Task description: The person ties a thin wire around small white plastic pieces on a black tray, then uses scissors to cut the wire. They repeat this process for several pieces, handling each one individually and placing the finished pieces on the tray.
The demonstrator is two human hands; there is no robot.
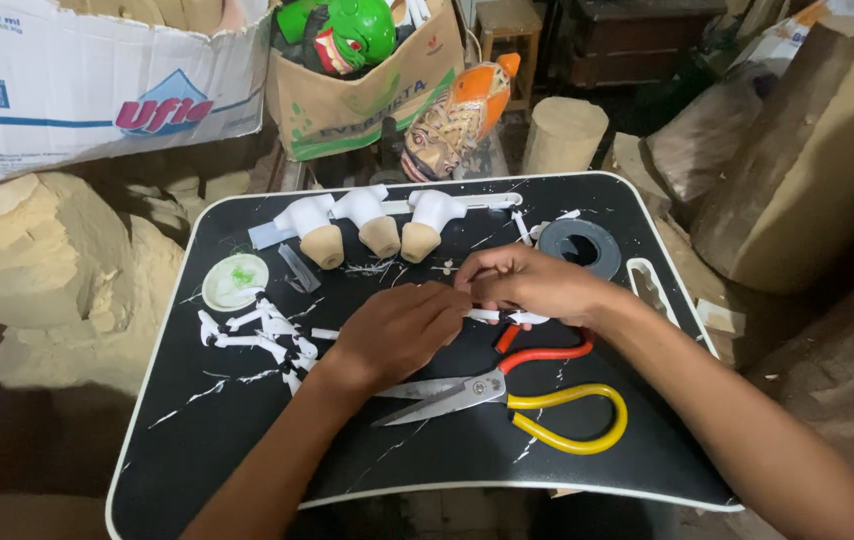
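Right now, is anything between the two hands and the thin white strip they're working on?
Nothing visible: the left hand and right hand both already pinch the thin white strip. The yellow-and-red-handled scissors lie below them on the black tray.

Dim workshop, wooden stool [510,25] behind

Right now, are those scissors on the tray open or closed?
Closed, or nearly so. The scissors lie flat on the black tray, blades together in one point, red and yellow handles apart, untouched by either hand.
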